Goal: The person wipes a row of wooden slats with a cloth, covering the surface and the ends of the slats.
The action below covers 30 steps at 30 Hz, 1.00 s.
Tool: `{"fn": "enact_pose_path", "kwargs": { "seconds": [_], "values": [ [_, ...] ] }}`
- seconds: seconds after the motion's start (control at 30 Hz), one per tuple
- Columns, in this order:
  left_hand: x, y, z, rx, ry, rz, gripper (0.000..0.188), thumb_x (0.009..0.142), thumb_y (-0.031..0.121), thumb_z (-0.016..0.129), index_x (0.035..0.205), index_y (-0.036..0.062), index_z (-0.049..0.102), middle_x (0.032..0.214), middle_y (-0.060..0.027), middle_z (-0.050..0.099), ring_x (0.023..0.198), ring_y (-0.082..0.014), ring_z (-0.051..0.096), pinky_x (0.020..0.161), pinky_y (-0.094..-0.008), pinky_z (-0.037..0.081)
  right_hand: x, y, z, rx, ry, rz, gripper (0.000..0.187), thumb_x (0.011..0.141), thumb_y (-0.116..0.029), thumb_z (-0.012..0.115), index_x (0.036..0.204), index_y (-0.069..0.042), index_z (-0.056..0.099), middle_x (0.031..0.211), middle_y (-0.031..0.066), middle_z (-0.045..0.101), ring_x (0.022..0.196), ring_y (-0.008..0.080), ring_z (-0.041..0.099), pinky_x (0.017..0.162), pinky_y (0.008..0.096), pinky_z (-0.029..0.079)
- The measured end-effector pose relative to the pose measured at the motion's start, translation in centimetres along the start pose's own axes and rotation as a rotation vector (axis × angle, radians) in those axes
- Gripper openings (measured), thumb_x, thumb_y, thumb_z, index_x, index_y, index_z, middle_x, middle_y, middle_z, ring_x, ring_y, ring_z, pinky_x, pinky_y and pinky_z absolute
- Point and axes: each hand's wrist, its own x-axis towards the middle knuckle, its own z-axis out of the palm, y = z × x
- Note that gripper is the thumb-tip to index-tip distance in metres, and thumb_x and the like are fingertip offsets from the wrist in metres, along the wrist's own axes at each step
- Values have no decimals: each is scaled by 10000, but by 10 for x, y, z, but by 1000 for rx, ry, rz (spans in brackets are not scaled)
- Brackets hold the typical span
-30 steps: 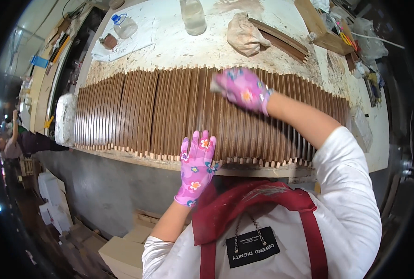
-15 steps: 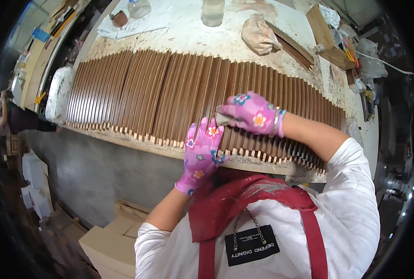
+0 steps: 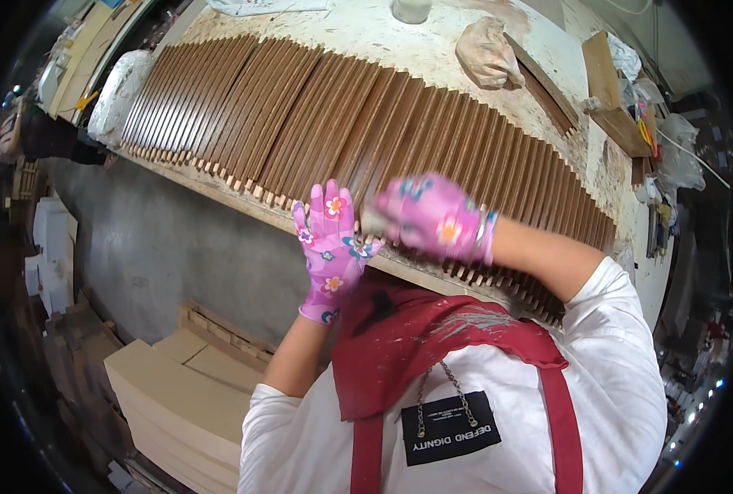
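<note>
Wooden slats [image 3: 366, 123] lie side by side across the surface [image 3: 432, 49]. Both hands sit at the slats' near edge — left hand [image 3: 329, 247] just left of right hand [image 3: 432, 216]. Behind the slats lies a rag [image 3: 486, 51]; below their near edge, stacked boards [image 3: 169, 395].

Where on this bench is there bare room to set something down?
Bare top lies behind the row of brown wooden slats, between the jar and the crumpled rag. The front edge by both hands, left hand, right hand, is packed with slats.
</note>
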Motion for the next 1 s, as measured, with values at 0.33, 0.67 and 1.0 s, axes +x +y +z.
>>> {"fn": "enact_pose_path", "kwargs": {
  "seconds": [0.33,0.67,1.0],
  "values": [
    [2,5,-2,10,60,26,1012,807,626,593,1512,-22,266,1597,-214,209,1489,-392,138,1193,-573,59,-4,-12,11,37,-57,-154,290,841,-220,649,1105,-103,629,816,68,639,769,208,675,630,349,565],
    [9,33,19,-46,79,161,984,744,571,699,1464,-7,358,1531,-203,355,1436,-392,289,1169,-582,162,-21,135,-2,-65,116,603,480,969,-483,535,1188,-61,606,794,69,649,622,154,630,493,282,534],
    [8,41,15,-104,12,144,1008,700,376,798,1496,30,286,1552,-185,320,1455,-390,249,1166,-612,123,-12,135,-37,-357,477,381,473,1006,-506,425,1076,-78,615,801,62,644,674,184,648,540,272,548]
  ]
}}
